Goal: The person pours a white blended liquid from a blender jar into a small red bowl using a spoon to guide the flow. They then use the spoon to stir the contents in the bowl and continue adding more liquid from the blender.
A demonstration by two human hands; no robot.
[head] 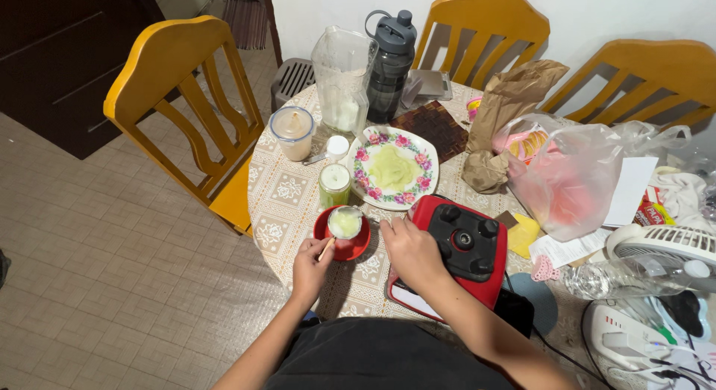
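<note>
The left hand [311, 265] had its fingers curled tight around a wooden handle [327, 248], whose ladle [345, 222] held pale green liquid over a small red bowl [342, 236] near the table's [283, 196] near-left edge. The right hand [409, 250] lay flat with fingers loosely spread, gripping nothing, on the near-left corner of the red blender base [456, 250]. Just beyond the bowl stood a jar of green liquid [334, 184], left of a flowered plate [394, 168].
</note>
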